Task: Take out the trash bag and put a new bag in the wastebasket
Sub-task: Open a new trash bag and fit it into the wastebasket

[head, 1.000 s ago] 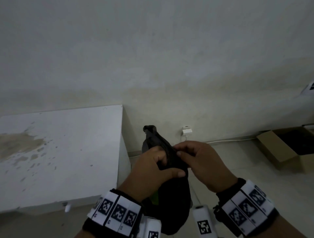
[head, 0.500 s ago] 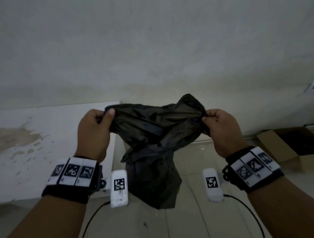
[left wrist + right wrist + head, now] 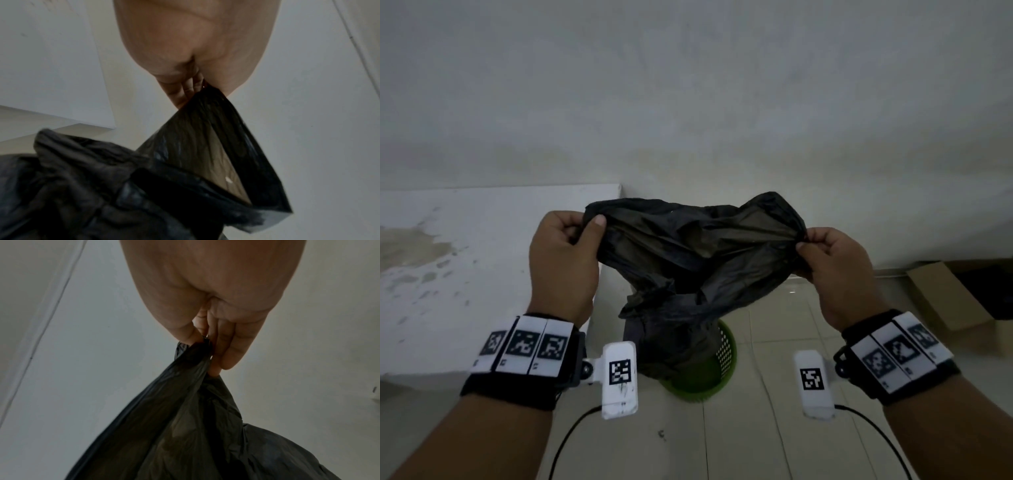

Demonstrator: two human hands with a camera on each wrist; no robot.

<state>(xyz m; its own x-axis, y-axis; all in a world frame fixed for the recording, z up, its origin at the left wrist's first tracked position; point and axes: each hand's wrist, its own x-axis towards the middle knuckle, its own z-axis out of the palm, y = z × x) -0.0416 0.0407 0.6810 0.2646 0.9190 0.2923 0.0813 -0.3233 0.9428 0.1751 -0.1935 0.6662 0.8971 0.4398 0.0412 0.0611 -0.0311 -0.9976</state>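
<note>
Item, new-bag step: I hold the black trash bag [image 3: 695, 260] above the green wastebasket [image 3: 724, 356], left hand [image 3: 565, 260] and right hand [image 3: 835, 270] each pinching its mouth apart; next, probably, lower it in and cuff the rim.

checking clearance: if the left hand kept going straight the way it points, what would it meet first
Probably the white wall. The left hand, pinching the black bag, points up and forward, with nothing visible between; depth is unclear, and the white table lies beside it.

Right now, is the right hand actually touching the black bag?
Touching. The right wrist view shows the right hand pinching the bag rim between thumb and fingers, no gap.
</note>
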